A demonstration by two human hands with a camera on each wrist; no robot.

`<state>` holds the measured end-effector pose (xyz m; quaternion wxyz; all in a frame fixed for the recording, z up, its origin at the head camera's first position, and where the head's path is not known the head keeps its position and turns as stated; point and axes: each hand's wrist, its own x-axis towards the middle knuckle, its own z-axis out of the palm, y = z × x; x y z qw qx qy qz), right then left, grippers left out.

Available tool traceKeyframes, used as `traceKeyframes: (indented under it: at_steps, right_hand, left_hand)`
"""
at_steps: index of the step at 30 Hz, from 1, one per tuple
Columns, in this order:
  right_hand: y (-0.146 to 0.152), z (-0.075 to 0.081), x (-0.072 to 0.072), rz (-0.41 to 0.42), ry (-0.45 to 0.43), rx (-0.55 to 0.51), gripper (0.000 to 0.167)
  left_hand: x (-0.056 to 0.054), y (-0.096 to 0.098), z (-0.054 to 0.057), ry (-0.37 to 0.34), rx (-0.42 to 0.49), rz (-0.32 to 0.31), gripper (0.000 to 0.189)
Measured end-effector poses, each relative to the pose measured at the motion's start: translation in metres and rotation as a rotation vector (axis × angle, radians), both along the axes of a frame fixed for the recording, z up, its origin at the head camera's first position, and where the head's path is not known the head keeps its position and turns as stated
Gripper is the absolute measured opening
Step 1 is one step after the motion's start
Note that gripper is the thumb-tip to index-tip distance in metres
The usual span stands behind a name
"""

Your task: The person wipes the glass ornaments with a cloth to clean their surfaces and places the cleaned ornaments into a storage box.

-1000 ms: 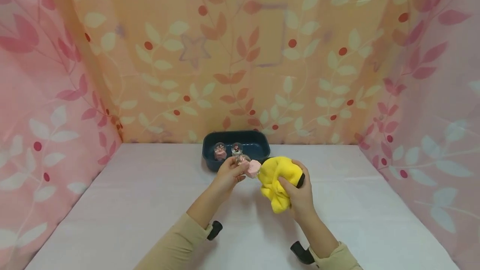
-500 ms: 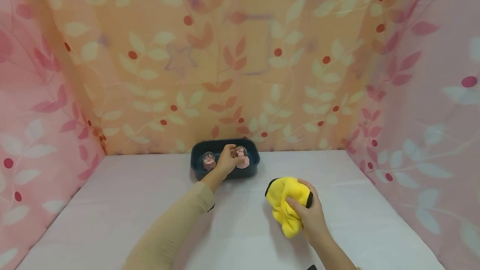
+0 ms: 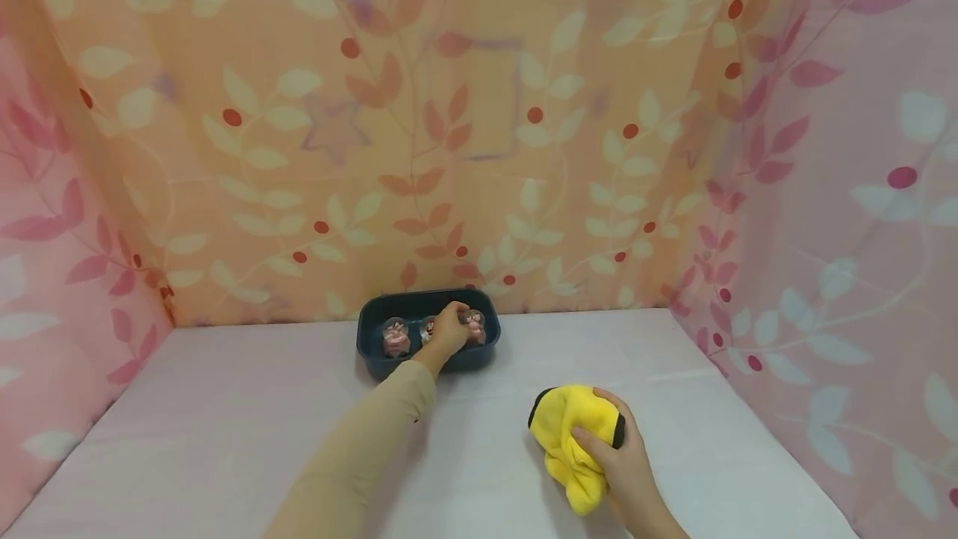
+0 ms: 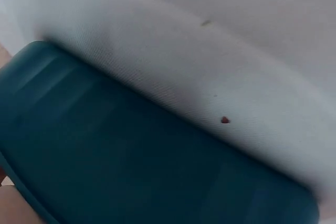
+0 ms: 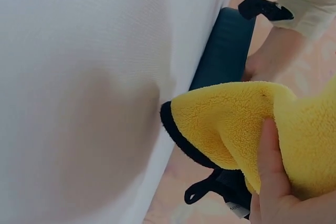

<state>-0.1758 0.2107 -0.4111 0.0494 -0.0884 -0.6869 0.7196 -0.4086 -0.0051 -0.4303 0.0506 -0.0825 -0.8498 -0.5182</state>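
My left hand (image 3: pixel 449 331) reaches into the dark teal tub (image 3: pixel 473 361) and holds a small pink-based snow globe (image 3: pixel 475 328) at its right end. A second pink snow globe (image 3: pixel 396 338) stands at the tub's left end. Between them another snow globe (image 3: pixel 427 330) is partly hidden behind my left hand. In front and to the right, my right hand (image 3: pixel 627 457) grips a bunched yellow towel (image 3: pixel 572 431) with black edging, thumb pressed into its folds. The left wrist view shows mostly the tub's outer wall (image 4: pixel 147 145), with a bit of hand at lower left.
The tub stands on a white-covered table (image 3: pixel 247 422), close to the orange leaf-patterned backdrop (image 3: pixel 419 148). Pink patterned cloth (image 3: pixel 823 190) hangs along both sides. A small white label (image 5: pixel 237 209) shows beneath the towel in the right wrist view.
My left hand has moved away from the towel and carried the snow globe back into the tub's right end. My right hand has drawn back toward me, still gripping the towel. The head view has shifted.
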Motion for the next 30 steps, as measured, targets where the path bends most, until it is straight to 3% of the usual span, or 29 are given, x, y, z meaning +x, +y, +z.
traceKeyframes:
  at_steps: [4, 7, 10, 12, 13, 14, 17, 18, 19, 20, 21, 24, 27, 30]
  right_hand:
    - [-0.002, -0.001, 0.003, 0.016, 0.001, -0.001, 0.070]
    - [-0.004, 0.000, 0.003, 0.021, -0.010, -0.001, 0.071]
    - [-0.005, 0.002, 0.002, 0.027, -0.021, 0.002, 0.071]
    - [-0.006, 0.003, 0.001, 0.029, -0.028, 0.008, 0.070]
    - [-0.006, 0.003, 0.000, 0.030, -0.031, 0.011, 0.070]
    - [-0.006, 0.004, -0.001, 0.030, -0.034, 0.011, 0.069]
    - [-0.008, 0.005, -0.004, 0.039, -0.037, 0.015, 0.069]
    - [-0.009, 0.005, -0.005, 0.045, -0.038, 0.019, 0.069]
    - [-0.010, 0.006, -0.006, 0.052, -0.040, 0.019, 0.069]
    - [-0.011, 0.007, -0.008, 0.061, -0.040, 0.025, 0.068]
    - [-0.013, 0.007, -0.009, 0.070, -0.043, 0.038, 0.068]
    - [-0.020, 0.011, -0.015, 0.099, -0.037, 0.059, 0.066]
    - [-0.032, 0.015, -0.024, 0.159, -0.020, 0.063, 0.064]
    - [-0.049, 0.017, -0.037, 0.270, 0.000, 0.017, 0.062]
  left_hand:
    - [0.001, -0.001, -0.004, 0.003, -0.032, 0.017, 0.041]
    - [-0.001, -0.001, -0.003, -0.046, -0.056, 0.015, 0.039]
    - [-0.016, -0.003, -0.012, -0.078, -0.098, -0.005, 0.040]
    - [-0.043, -0.004, -0.035, -0.060, -0.080, -0.037, 0.044]
    - [-0.058, -0.005, -0.051, -0.015, -0.068, -0.052, 0.045]
    - [-0.065, -0.005, -0.056, -0.014, -0.065, -0.055, 0.048]
    - [-0.063, -0.006, -0.050, -0.041, -0.021, -0.037, 0.056]
    - [-0.047, -0.007, -0.033, -0.075, -0.007, -0.019, 0.057]
    - [-0.034, -0.007, -0.024, -0.067, -0.002, -0.004, 0.056]
    - [-0.014, -0.008, -0.006, -0.111, 0.008, 0.010, 0.057]
    - [0.000, -0.011, 0.001, -0.104, 0.034, 0.009, 0.055]
    - [0.036, -0.020, 0.017, -0.089, 0.129, -0.004, 0.050]
    - [0.060, -0.034, 0.024, -0.075, 0.219, 0.009, 0.046]
    - [0.080, -0.052, 0.032, -0.052, 0.259, 0.036, 0.042]
